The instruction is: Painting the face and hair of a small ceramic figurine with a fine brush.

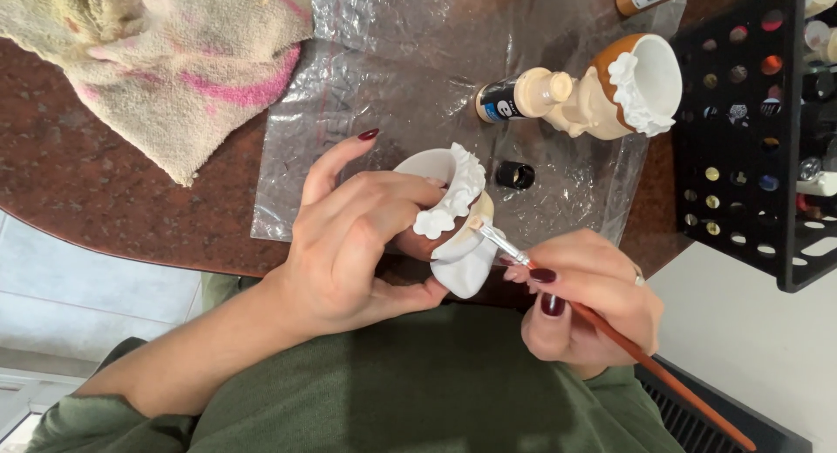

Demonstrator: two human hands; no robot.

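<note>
The left hand (pixel 357 244) was clamped around a small ceramic figure (pixel 449 222), fingers wrapped over its white ruffled rim, holding it in the air above the lap, just off the near edge of the desk (pixel 131 200). The right hand (pixel 593 300) was pinched shut on a thin brush (pixel 610 326), its tip touching the figure's tan side just below the ruffle.

The risk, as I judged it: the figure hung over the lap, not over the desk, so a slip of the left hand's grip would have dropped it onto the green top (pixel 418 392) or the floor. The brush tip sat right against the white frill, and a small wobble could have smeared tan onto white.

Beyond the hands, on the plastic sheet (pixel 410 69), an uncapped paint bottle (pixel 523 95) lay on its side, touching a second, larger figure (pixel 628 87); a knock there could have spilled paint. Its black cap (pixel 515 175) stood loose just past the held figure.

Room was tight to the right, where a black rack (pixel 750 139) full of bottles stood near the right hand. To the left, past a stained towel (pixel 166 61), the desk's bare brown top gave more space, ending in a curved edge near the left forearm.
</note>
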